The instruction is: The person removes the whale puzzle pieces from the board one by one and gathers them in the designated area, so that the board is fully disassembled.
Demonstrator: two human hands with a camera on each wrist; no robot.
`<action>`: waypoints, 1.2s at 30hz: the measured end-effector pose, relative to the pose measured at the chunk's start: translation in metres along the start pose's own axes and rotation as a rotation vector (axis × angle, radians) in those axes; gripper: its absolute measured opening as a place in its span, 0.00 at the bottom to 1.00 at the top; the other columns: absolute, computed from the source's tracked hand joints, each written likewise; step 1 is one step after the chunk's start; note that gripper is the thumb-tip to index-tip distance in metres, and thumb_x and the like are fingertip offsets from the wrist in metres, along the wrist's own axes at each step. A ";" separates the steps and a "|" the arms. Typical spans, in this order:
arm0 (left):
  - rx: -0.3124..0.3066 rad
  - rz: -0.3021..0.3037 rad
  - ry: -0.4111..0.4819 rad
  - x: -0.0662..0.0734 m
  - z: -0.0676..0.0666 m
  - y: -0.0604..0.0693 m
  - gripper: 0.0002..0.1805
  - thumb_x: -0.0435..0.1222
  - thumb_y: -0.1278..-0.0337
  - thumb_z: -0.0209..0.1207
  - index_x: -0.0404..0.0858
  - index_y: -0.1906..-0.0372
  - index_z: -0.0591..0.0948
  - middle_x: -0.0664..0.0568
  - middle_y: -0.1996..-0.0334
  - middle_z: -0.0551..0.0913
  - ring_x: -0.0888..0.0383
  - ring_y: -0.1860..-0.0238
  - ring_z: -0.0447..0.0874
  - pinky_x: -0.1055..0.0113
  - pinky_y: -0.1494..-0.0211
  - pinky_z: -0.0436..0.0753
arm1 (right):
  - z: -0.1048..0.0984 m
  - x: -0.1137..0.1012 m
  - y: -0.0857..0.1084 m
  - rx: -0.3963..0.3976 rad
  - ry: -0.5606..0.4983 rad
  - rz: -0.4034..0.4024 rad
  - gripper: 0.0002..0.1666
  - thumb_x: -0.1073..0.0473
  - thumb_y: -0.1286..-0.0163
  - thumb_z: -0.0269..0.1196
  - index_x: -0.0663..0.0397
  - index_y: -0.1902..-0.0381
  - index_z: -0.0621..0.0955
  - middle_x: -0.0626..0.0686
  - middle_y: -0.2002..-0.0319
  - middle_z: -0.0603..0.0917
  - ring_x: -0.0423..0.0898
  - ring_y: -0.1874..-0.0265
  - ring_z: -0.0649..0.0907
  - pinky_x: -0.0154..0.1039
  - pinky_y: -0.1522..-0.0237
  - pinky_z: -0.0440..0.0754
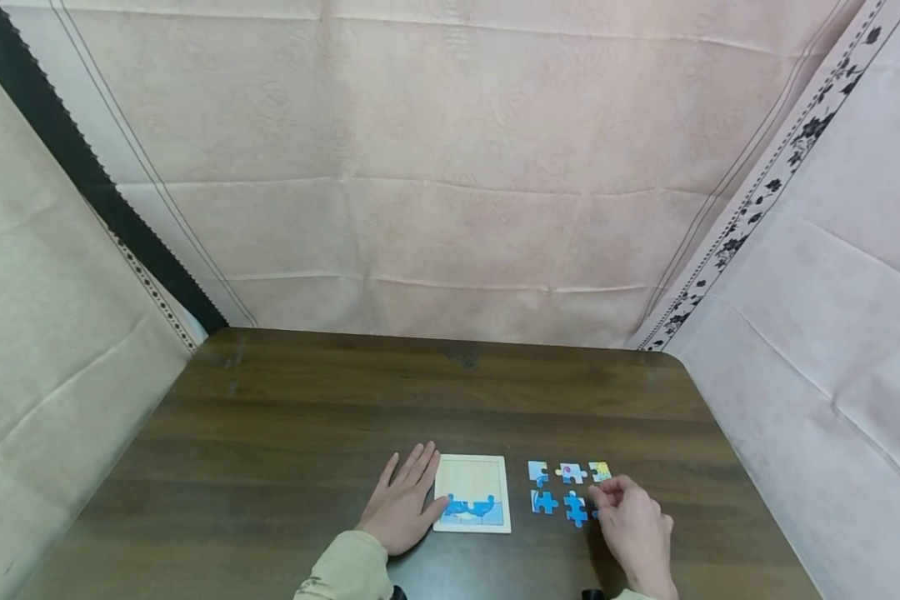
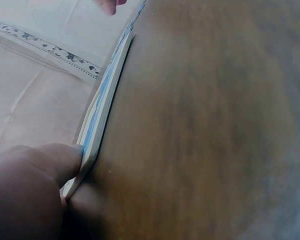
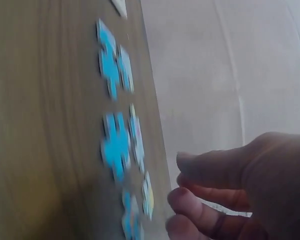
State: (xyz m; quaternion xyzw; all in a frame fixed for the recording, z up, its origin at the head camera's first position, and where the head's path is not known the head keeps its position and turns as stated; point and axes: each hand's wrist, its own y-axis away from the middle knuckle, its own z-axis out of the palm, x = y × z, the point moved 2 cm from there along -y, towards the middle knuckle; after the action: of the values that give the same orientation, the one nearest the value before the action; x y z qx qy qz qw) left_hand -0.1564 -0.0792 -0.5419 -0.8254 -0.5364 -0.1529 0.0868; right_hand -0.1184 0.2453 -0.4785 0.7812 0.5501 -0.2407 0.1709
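Observation:
A pale square puzzle board (image 1: 468, 477) lies on the table, with blue joined pieces (image 1: 474, 510) along its near part. My left hand (image 1: 403, 508) lies beside it with fingers extended, its thumb on the board's left edge. In the left wrist view that thumb (image 2: 65, 159) touches a corner of the board. Loose jigsaw pieces, among them a blue one (image 1: 576, 508) and a yellow-and-blue one (image 1: 599, 472), lie in two rows to the right. Over the right end of these rows is my right hand (image 1: 633, 525), partly covering one piece. Its fingers are loosely bent, with nothing seen between them.
The brown wooden table (image 1: 307, 417) carries the board and pieces. Pale cloth (image 1: 450, 208) hangs behind it and on both sides, with a floral border (image 1: 735, 242) at the right and a dark strip (image 1: 97, 175) at the left.

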 end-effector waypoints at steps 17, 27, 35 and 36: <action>-0.001 -0.009 -0.001 0.001 0.000 0.001 0.42 0.63 0.31 0.39 0.42 0.22 0.52 0.53 0.22 0.47 0.54 0.23 0.40 0.47 0.25 0.37 | 0.066 -0.099 0.033 -0.076 0.037 -0.398 0.05 0.57 0.41 0.72 0.49 0.70 0.84 0.40 0.80 0.74 0.38 0.80 0.71 0.37 0.71 0.67; 0.040 0.038 0.020 -0.001 0.001 0.002 0.41 0.62 0.30 0.39 0.41 0.23 0.53 0.51 0.23 0.49 0.53 0.23 0.42 0.45 0.26 0.39 | 0.094 -0.115 0.045 -0.296 -0.075 -0.497 0.10 0.63 0.41 0.70 0.55 0.62 0.82 0.44 0.75 0.72 0.37 0.79 0.70 0.32 0.78 0.70; 0.035 0.056 0.039 0.002 -0.006 0.003 0.41 0.60 0.29 0.39 0.38 0.23 0.54 0.48 0.23 0.50 0.51 0.23 0.42 0.43 0.26 0.40 | 0.101 -0.115 0.045 -0.331 -0.113 -0.512 0.09 0.64 0.40 0.70 0.57 0.61 0.82 0.46 0.73 0.71 0.38 0.78 0.70 0.33 0.77 0.70; 0.035 0.057 0.042 0.002 -0.006 0.003 0.41 0.60 0.29 0.40 0.37 0.23 0.54 0.48 0.23 0.50 0.51 0.23 0.43 0.43 0.26 0.40 | 0.101 -0.115 0.045 -0.334 -0.112 -0.510 0.09 0.64 0.40 0.70 0.57 0.62 0.83 0.46 0.73 0.71 0.38 0.78 0.70 0.33 0.77 0.70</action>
State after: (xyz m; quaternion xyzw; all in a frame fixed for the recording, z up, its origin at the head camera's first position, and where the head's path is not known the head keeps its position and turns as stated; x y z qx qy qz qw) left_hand -0.1537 -0.0807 -0.5356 -0.8353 -0.5134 -0.1582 0.1171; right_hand -0.1268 0.0873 -0.4968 0.5644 0.7501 -0.2250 0.2609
